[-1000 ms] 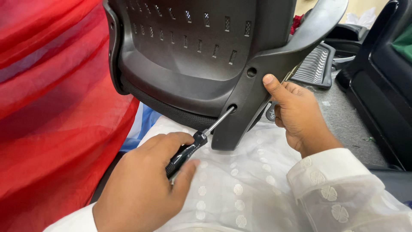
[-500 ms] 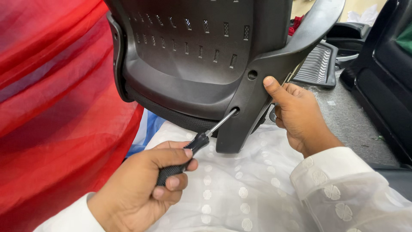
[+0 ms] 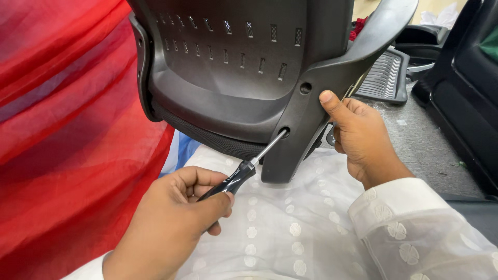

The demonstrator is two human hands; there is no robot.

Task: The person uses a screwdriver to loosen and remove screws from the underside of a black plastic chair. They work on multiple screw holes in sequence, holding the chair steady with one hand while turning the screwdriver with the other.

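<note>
My left hand (image 3: pixel 174 223) grips the black-handled screwdriver (image 3: pixel 244 168), its shaft sunk in the lower hole of the black chair back (image 3: pixel 228 78), whose support arm (image 3: pixel 316 98) my right hand (image 3: pixel 358 137) clasps.

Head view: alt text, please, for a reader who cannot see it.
The left hand holds a black-handled screwdriver with its shaft in a lower hole of a black chair back's support arm. The right hand steadies that arm, thumb pressed on it; red fabric hangs left.
</note>
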